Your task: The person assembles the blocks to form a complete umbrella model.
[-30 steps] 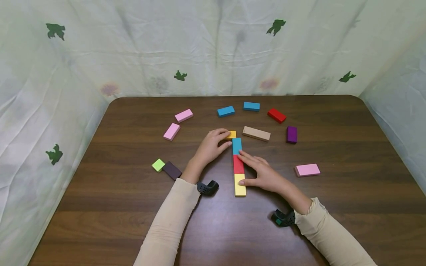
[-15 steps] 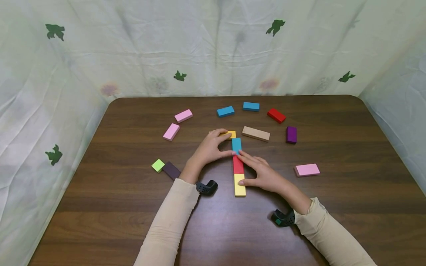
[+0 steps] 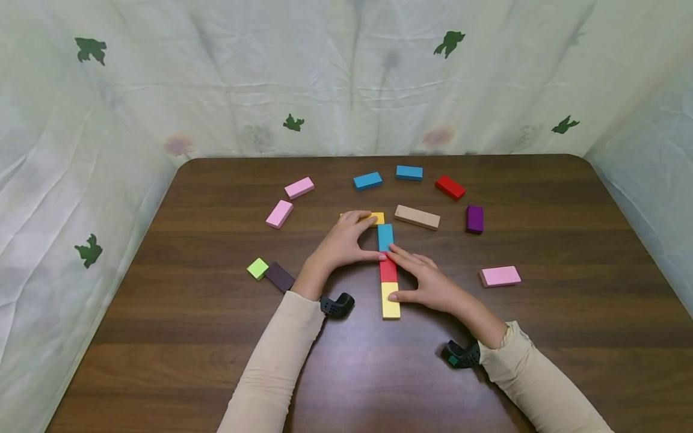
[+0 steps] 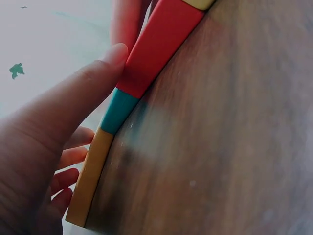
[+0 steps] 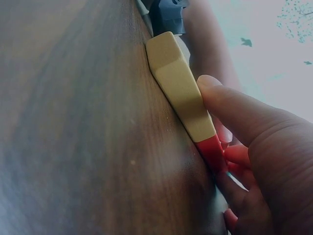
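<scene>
A straight row on the table runs away from me: a yellow block (image 3: 390,308), a red block (image 3: 388,272) and a blue block (image 3: 385,236), end to end. Crosswise at its far end lies an orange block (image 3: 379,218), partly covered by my left hand (image 3: 341,242). That hand's fingers rest along the orange block, while its thumb (image 4: 113,56) touches the red block near the blue one. From the other side my right hand (image 3: 430,285) has its fingertips at the blue-red joint. Its thumb (image 5: 210,83) rests on the yellow block.
Beyond the row lie a tan block (image 3: 417,218), two blue blocks (image 3: 367,181), a red block (image 3: 450,187) and a purple block (image 3: 474,219). Pink blocks (image 3: 279,214) lie left and right. A green block (image 3: 257,269) and a dark block (image 3: 279,277) are near my left wrist.
My left thumb has come in from beside the blue block onto the row, then slid nearer me to the red block. The right hand and the blocks look unmoved.
</scene>
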Motion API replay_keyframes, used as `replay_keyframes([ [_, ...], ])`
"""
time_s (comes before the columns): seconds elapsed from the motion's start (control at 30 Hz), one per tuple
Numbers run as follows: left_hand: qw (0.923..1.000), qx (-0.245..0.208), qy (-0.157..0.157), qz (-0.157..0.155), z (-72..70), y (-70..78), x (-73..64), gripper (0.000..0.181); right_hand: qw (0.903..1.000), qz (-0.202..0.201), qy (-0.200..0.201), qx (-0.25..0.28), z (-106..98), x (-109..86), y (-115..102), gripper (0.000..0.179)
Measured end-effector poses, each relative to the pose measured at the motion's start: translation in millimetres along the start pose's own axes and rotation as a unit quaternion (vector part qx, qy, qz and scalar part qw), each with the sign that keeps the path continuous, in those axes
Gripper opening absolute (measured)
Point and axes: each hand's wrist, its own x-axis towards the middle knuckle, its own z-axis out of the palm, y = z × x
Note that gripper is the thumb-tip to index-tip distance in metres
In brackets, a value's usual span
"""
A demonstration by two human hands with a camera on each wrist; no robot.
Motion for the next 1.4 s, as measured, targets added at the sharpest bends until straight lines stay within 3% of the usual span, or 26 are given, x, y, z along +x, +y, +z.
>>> replay_keyframes([
  [0.57, 0.9999, -0.010, -0.005, -0.006, -1.3, -0.6, 0.8, 0.090, 0.9991, 0.007, 0.020, 0.037, -2.9, 3.1, -1.3, 0.078],
  [0.87, 0.9998, -0.015, -0.005, -0.008, -2.1, 0.6, 0.4, 0.090, 0.9920, 0.030, 0.070, 0.100, -16.6, 5.9, -15.8, 0.077],
  [1.13, 0.9997, -0.021, -0.004, -0.011, -2.2, 1.0, -1.2, 0.088, 0.9896, 0.021, 0.117, 0.080, -37.0, 11.2, -25.2, 0.076],
  [1.4, 0.9997, -0.019, -0.004, -0.014, -1.1, 0.7, -2.2, 0.090, 0.9819, -0.003, 0.179, 0.062, -53.2, 22.7, -16.7, 0.075],
])
